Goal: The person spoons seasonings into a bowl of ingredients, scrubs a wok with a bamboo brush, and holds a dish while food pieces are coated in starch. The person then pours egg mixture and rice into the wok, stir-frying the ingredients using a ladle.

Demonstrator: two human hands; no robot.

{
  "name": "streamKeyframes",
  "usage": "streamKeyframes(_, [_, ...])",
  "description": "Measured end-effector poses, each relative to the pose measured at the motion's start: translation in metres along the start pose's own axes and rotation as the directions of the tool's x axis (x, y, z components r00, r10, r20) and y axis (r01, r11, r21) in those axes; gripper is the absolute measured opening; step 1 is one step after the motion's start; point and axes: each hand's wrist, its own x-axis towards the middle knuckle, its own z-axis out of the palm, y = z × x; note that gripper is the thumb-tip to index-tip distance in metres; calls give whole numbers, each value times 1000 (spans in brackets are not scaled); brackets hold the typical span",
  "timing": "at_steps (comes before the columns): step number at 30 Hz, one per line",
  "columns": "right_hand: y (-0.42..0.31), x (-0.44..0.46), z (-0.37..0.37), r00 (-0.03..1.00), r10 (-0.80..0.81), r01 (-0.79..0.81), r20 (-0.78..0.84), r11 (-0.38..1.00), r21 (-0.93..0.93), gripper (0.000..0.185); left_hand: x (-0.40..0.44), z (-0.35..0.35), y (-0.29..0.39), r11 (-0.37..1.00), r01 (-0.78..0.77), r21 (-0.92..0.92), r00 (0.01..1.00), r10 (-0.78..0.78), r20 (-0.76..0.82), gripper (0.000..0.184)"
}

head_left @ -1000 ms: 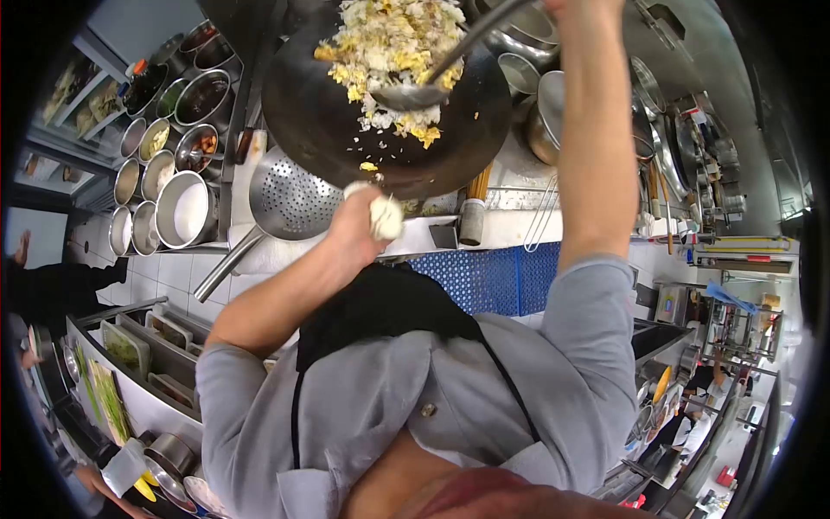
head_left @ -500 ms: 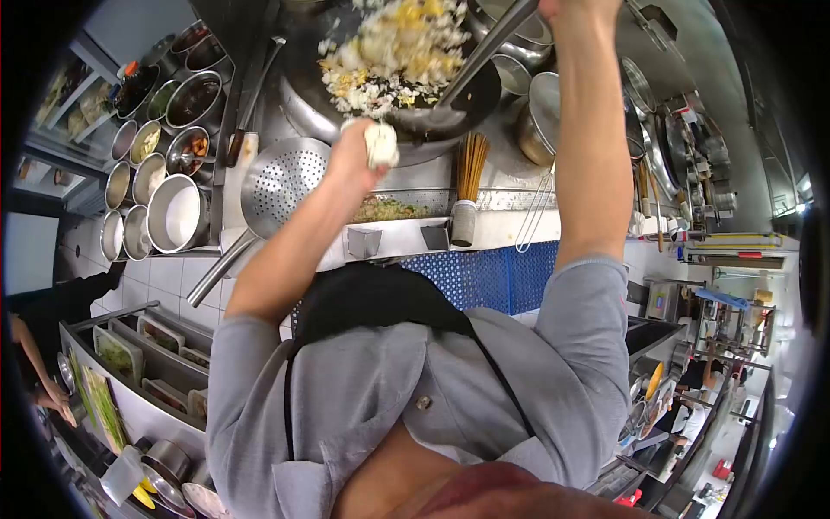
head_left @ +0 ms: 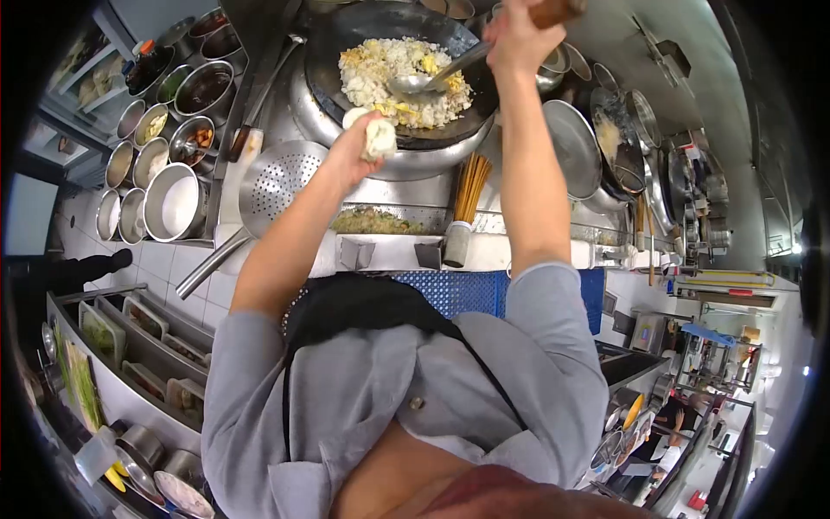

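Observation:
Fried rice [head_left: 376, 69] with bits of yellow egg lies in a dark wok [head_left: 450, 30] at the top middle. My left hand [head_left: 350, 156] is closed around a folded white cloth [head_left: 379, 140] at the wok's near edge; the cloth hides the part of the rim under it. From the upper right, my right hand [head_left: 519, 41] grips the handle of a metal ladle [head_left: 417, 84]. The ladle's bowl rests among the grains, and its wooden handle end sticks out past my fist.
A perforated strainer [head_left: 281, 186] lies left of my left forearm. A bamboo brush [head_left: 469, 195] stands near the stove's front edge. Several metal containers [head_left: 173, 201] of ingredients sit at left. Right of my right arm are a large metal lid or pan [head_left: 571, 147] and other pans.
The rice, in the air above the wok before, now lies in it. My right hand has shifted left and down in view, and the ladle's bowl is now in the rice.

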Motion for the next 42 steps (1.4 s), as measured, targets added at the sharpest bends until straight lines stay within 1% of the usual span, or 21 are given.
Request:
streamKeyframes(2, [-6, 4, -9, 984, -31, -43, 174, 912, 407, 24, -42, 8, -22, 870, -270, 414, 958, 285, 26, 33])
streamKeyframes(3, [2, -8, -6, 969, -182, 88, 166, 884, 459, 24, -53, 10, -26, 666, -443, 600, 881, 449, 152, 35])
streamKeyframes(4, [24, -21, -4, 992, -113, 86, 56, 931, 354, 26, -63, 17, -28, 396, -566, 722, 776, 551, 306, 37])
streamKeyframes(6, [91, -13, -5, 993, -103, 110, -52, 982, 156, 27, -61, 28, -24, -378, -583, 719, 342, 689, 639, 44])
streamKeyframes(7, [101, 15, -6, 955, -295, 295, 31, 955, 31, 27, -49, 27, -20, -478, -550, 685, 343, 618, 707, 46])
streamKeyframes(8, [87, 29, 20, 958, -251, 268, -138, 955, 124, 28, -41, 25, -19, -510, -527, 680, 375, 578, 724, 46])
streamKeyframes(10, [27, 40, 21, 997, 60, -57, 50, 997, -45, 30, -30, 20, -21, -571, -490, 659, 449, 482, 752, 44])
streamKeyframes(12, [-19, 19, 18, 974, 90, -142, 206, 956, 255, 31, -30, 18, -19, -551, -511, 660, 482, 453, 750, 40])
streamKeyframes(14, [-9, -13, 9, 936, -150, 25, 318, 930, 366, 31, -28, 15, -18, -550, -516, 656, 499, 430, 752, 40])
streamKeyframes(18, [54, 7, 5, 998, 56, -52, -27, 990, 134, 31, -29, 15, -16, -581, -514, 631, 529, 363, 767, 40])
streamKeyframes(20, [53, 56, 1, 994, 32, -15, 104, 988, -155, 27, -30, 13, -18, -603, -514, 610, 515, 351, 782, 40])
streamKeyframes(23, [9, 55, 13, 1000, 20, -20, 1, 997, 80, 26, -30, 15, -16, -593, -516, 618, 522, 353, 776, 39])
streamKeyframes(27, [112, 49, 4, 839, -536, 539, -90, 842, 12, 28, -34, 16, -15, -612, -505, 608, 500, 367, 784, 37])
streamKeyframes(29, [72, 59, 22, 984, -165, 168, 71, 985, -33, 27, -28, 17, -7, -630, -498, 596, 479, 373, 795, 36])
streamKeyframes(30, [44, 50, 27, 989, 68, -55, 131, 994, -96, 27, -32, 13, -16, -623, -507, 596, 490, 361, 794, 36])
streamKeyframes(31, [29, 49, 35, 992, 80, -71, 100, 993, -96, 28, -33, 14, -15, -618, -504, 603, 505, 356, 786, 35])
streamKeyframes(35, [54, 2, 32, 953, -228, 179, 197, 954, 240, 32, -31, 13, -18, -622, -491, 610, 499, 374, 782, 37])
streamKeyframes(36, [72, -9, 32, 964, -197, 128, 179, 932, 340, 31, -31, 12, -17, -623, -495, 607, 492, 374, 786, 37])
streamKeyframes(40, [49, 34, 24, 977, 90, -95, 195, 995, 16, 28, -33, 11, -16, -653, -482, 584, 506, 337, 794, 40])
streamKeyframes(41, [30, 45, 24, 990, 70, -52, 124, 989, -141, 29, -33, 11, -17, -637, -500, 586, 493, 347, 798, 41])
streamKeyframes(42, [21, 57, 17, 987, 94, -89, 128, 995, -47, 27, -33, 12, -17, -634, -499, 590, 501, 344, 794, 41])
